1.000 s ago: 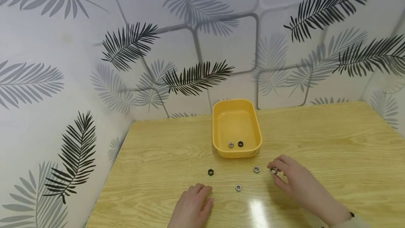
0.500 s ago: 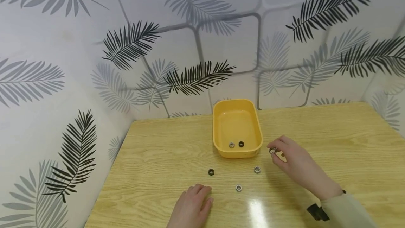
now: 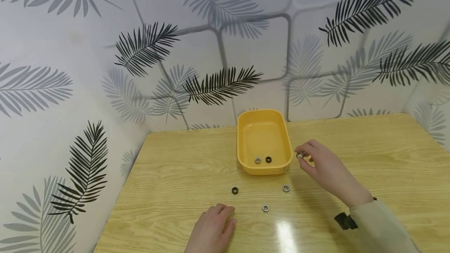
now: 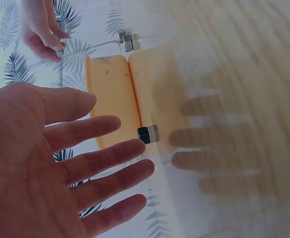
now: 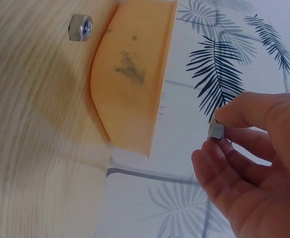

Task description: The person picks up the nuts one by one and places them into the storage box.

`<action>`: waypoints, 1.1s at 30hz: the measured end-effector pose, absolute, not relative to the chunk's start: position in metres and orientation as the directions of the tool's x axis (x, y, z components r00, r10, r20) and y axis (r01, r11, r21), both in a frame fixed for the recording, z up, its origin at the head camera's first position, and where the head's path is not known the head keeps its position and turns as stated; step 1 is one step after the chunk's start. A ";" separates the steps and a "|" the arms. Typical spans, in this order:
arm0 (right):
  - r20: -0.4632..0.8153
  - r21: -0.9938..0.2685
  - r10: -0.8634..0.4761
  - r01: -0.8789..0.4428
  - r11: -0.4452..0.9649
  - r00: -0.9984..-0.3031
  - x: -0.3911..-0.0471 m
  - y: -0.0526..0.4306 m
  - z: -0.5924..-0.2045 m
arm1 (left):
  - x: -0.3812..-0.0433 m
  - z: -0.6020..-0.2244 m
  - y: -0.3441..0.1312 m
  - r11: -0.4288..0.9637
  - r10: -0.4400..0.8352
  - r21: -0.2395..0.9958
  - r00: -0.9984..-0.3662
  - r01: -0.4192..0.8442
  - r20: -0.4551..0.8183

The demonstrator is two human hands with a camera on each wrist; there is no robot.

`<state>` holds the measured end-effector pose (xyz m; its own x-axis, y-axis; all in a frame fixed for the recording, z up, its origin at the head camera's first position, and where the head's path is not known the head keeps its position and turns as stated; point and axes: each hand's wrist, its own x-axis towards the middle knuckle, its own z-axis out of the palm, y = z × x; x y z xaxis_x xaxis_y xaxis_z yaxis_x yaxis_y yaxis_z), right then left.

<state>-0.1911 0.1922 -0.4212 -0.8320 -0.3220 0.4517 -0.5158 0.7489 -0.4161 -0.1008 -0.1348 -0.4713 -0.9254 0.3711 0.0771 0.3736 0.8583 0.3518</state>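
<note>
Between thumb and fingertips my right hand [image 3: 323, 167] pinches a silver hex nut [image 5: 216, 131], raised just right of the yellow bin [image 3: 264, 170]. Inside that bin, near its front wall, lie a silver nut [image 3: 258, 160] and a black nut [image 3: 268, 159]. My left hand [image 3: 212, 227] rests at the table's front with fingers extended and holds nothing. Ahead of its fingers sits another black nut [image 3: 235, 190]. One silver nut [image 3: 265, 208] lies to the right of this hand, and a second silver nut [image 3: 286, 187] is in front of the bin.
The wood-grain table [image 3: 175, 167] carries everything, its back edge against a wall [image 3: 253, 50] with a leaf pattern. The bin stands near that wall. A dark strap end [image 3: 345, 221] hangs by the right sleeve [image 3: 379, 221].
My right hand has lifted the pinched nut off the table area and moved it away from me, up beside the bin's right side. The left hand stays in place.
</note>
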 end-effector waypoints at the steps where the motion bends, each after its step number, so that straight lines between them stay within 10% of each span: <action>1: 0.453 -0.420 -0.321 -0.516 0.747 -0.832 -0.193 0.192 -0.420 | -0.101 -0.471 -0.135 0.858 0.371 0.353 -0.926 0.372 0.074; 33: 0.414 -0.461 -0.336 -0.513 0.724 -0.846 -0.242 0.178 -0.430 | -0.100 -0.466 -0.132 0.842 0.393 0.365 -0.915 0.398 0.092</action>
